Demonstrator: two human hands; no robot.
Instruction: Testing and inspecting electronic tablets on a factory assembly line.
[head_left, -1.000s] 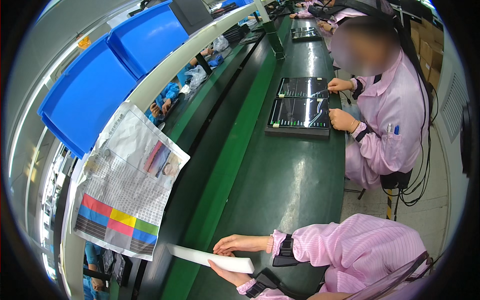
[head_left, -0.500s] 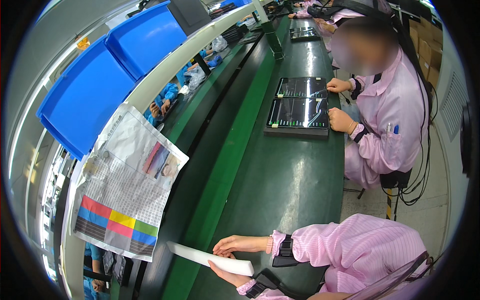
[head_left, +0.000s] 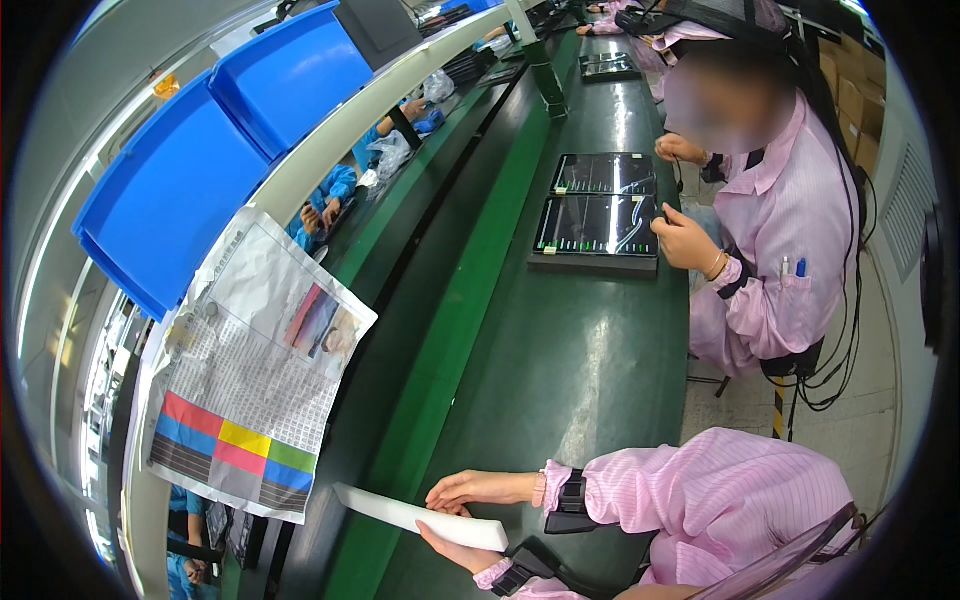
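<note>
A white flat slab (head_left: 420, 517), seen nearly edge-on, tilts above the green bench at the bottom. My left hand (head_left: 455, 545), the lower one, grips its near edge with the thumb on top; its other fingers are hidden behind it. My right hand (head_left: 475, 489) is just beyond the slab, close to its far face. Its fingers are bent and held together, and their tips partly pass behind the slab. Whether they pinch something small there is hidden. Both wrists wear black bands.
Across the green bench (head_left: 540, 400), a co-worker (head_left: 780, 230) in pink sits by two dark tablets (head_left: 597, 226) on a black block. A printed sheet (head_left: 260, 370) hangs at left below blue bins (head_left: 180, 190). A green post (head_left: 545, 80) stands farther back.
My hands and the white slab stay in place. The co-worker's hands have lifted off the tablets and drawn back toward the body, and a thin dark cord hangs by the far hand.
</note>
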